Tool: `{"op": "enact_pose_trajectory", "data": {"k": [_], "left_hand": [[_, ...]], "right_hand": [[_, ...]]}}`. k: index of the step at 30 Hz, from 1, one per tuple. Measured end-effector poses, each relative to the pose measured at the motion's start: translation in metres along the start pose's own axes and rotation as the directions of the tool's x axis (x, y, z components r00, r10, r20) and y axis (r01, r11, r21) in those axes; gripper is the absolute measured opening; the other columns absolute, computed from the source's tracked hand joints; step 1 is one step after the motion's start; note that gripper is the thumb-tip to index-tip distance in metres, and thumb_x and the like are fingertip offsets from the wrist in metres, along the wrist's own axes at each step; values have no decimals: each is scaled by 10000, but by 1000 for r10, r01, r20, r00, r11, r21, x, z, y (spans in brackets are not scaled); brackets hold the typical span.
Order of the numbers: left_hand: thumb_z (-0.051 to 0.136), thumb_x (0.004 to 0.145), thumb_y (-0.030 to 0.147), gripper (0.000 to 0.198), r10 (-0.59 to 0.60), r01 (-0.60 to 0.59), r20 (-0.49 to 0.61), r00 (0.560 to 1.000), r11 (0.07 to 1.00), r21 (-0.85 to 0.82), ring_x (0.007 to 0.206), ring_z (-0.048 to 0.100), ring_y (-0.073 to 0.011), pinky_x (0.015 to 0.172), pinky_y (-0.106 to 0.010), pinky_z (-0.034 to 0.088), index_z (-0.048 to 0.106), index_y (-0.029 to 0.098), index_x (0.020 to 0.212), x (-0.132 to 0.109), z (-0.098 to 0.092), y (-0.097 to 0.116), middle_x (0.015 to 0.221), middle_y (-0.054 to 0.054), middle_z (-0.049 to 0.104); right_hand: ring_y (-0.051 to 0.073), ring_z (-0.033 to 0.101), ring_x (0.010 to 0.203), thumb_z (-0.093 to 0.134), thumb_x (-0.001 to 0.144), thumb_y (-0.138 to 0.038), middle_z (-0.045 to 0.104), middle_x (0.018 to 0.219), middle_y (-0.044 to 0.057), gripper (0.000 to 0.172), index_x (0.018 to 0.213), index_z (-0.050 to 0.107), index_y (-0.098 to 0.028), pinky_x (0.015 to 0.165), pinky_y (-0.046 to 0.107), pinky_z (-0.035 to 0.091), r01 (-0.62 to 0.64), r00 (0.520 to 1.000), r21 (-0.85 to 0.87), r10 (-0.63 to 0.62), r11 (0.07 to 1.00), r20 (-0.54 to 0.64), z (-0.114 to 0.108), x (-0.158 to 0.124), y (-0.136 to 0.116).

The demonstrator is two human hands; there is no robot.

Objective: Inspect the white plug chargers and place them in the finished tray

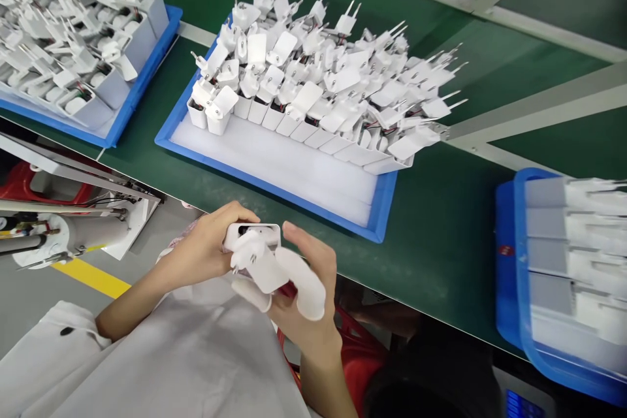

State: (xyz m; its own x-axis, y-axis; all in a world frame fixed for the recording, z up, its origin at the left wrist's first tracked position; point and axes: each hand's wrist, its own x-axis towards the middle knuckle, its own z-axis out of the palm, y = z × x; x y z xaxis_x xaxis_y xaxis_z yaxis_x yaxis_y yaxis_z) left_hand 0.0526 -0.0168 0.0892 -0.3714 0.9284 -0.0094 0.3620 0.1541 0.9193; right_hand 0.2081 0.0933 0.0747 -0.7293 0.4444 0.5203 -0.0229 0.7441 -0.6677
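Both my hands hold one white charger adapter (255,238) just in front of the green bench edge. My left hand (208,248) wraps its fingers around the adapter's open housing from the left. My right hand (304,287), with white cots on the thumb and a finger, pinches the two-pin plug cap (259,264) that hangs from the housing. Beyond my hands lies a blue tray (274,192) with a white foam liner; its far half is packed with several open adapters (318,91) standing in rows, plug caps flipped up.
A second blue tray (147,72) heaped with adapters sits at the far left. A third blue tray (512,274) holding white blocks stands at the right. The green bench (441,222) has grey frame bars across the back. Metal fixtures and a red object lie at the left.
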Motion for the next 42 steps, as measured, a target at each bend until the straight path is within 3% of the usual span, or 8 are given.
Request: {"op": "enact_pose_trajectory", "data": {"k": [5,9,12,17,25,33,38,42], "left_hand": [[652,863,154,298,-41,47,164,986,998,-31,943,600,-162,793,-274,463,509,244,1108,0,5,3,1053,-5,601],[684,886,248,239,29,-12,256,966,998,-66,1126,504,-212,876,-302,466,490,232,1024,8,5,-6,1085,-41,555],[663,900,234,190,59,-69,244,968,997,31,1075,436,-224,860,-314,453,483,218,959,24,3,-25,980,-37,531],[642,924,269,157,86,-136,254,963,973,188,1032,396,-245,888,-372,427,504,202,957,38,0,-51,931,-42,555],[594,938,240,125,125,-195,209,970,913,358,1104,377,-291,955,-455,433,524,159,1003,31,-1,-59,1091,-120,523],[495,982,240,136,149,-219,184,972,860,462,1055,442,-309,841,-413,450,563,127,951,31,0,-62,1029,-139,566],[508,972,220,141,151,-203,148,977,863,462,1081,479,-326,848,-422,447,588,108,941,30,4,-66,1051,-166,605],[631,923,324,329,73,-131,211,975,952,277,1112,508,-342,896,-459,466,595,69,1126,26,-11,-60,1190,-204,609]], "right_hand": [[268,658,998,668,877,-165,715,1073,77,443,1305,588,-246,840,444,584,-23,988,26,27,999,-149,-2,-2,-6],[221,694,937,694,863,-133,722,1052,31,296,1116,656,-282,790,378,597,-117,987,212,138,970,-86,-2,3,8],[186,706,913,686,866,-111,717,1043,26,253,1061,659,-270,777,319,604,-149,987,196,158,969,-33,5,8,24],[208,721,953,676,870,-84,725,1066,68,260,1077,658,-240,824,337,620,-23,1000,34,23,999,-8,19,8,38],[258,679,1112,604,853,34,699,1192,110,606,1391,513,-231,910,387,625,57,966,-50,-42,997,255,10,17,32],[281,686,1104,598,838,48,694,1194,127,594,1374,509,-193,911,391,622,123,913,-189,-37,974,405,8,28,25],[286,658,1175,603,896,-57,690,1240,124,492,1367,519,-175,1085,498,510,164,886,-189,-61,968,459,9,28,31],[320,656,1153,590,947,-209,723,1174,123,338,1284,569,-191,1101,597,429,132,894,-178,-40,975,446,13,28,31]]}}
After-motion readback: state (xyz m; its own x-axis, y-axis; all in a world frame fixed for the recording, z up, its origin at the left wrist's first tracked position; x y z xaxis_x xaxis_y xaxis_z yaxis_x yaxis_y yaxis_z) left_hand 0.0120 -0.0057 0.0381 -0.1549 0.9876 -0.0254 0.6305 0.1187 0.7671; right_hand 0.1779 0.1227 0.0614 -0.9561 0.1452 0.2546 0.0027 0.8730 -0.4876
